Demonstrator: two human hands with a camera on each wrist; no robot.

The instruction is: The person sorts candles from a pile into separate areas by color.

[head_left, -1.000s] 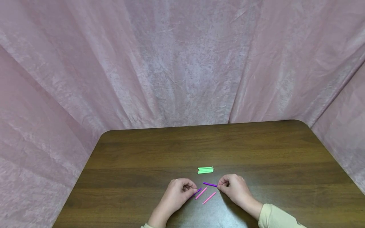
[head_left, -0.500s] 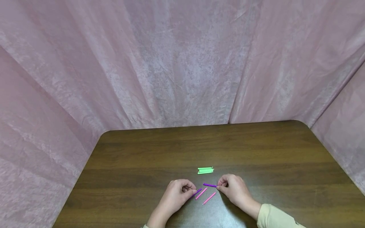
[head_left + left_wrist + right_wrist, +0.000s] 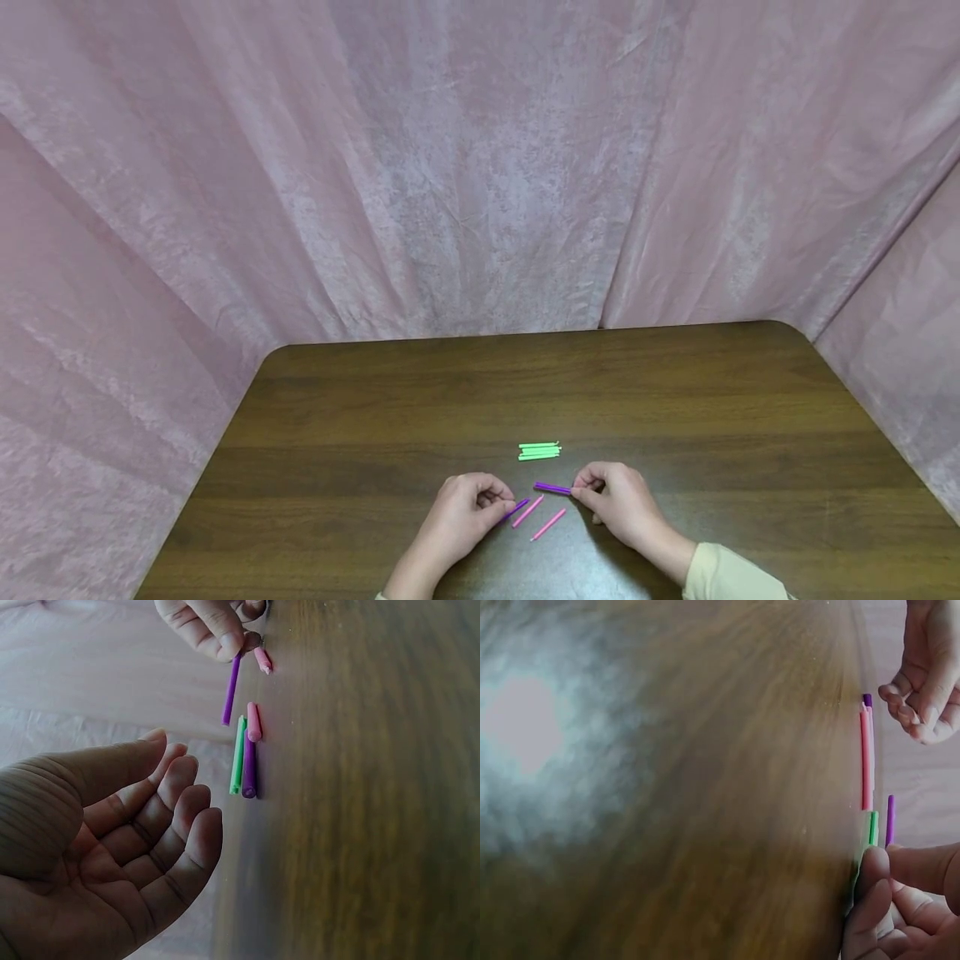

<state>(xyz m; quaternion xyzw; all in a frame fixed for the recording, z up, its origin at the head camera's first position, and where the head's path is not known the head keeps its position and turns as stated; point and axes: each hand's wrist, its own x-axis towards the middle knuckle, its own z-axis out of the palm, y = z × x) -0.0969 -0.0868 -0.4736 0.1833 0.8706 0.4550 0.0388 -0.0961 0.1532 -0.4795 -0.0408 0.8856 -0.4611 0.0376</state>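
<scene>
My right hand (image 3: 621, 500) pinches a thin purple candle (image 3: 552, 488) by one end between thumb and fingertips. In the left wrist view this candle (image 3: 232, 690) is held up off the tabletop. My left hand (image 3: 468, 512) hovers beside another purple candle (image 3: 517, 507), which its fingertips partly cover in the head view. In the left wrist view the left hand (image 3: 135, 847) has thumb and fingers apart, loosely bent, with nothing between them. Two pink candles, one nearer the left hand (image 3: 528, 511) and one farther right (image 3: 548, 525), lie slanted between the hands.
Several green candles (image 3: 539, 451) lie side by side just beyond the hands. The brown wooden table (image 3: 360, 400) has rounded far corners, and pink curtains (image 3: 480, 167) hang behind it and at both sides.
Both hands stay almost where they were. The purple candle in the right hand has tilted slightly, its free tip a little lower in the head view. The other candles lie as before.
</scene>
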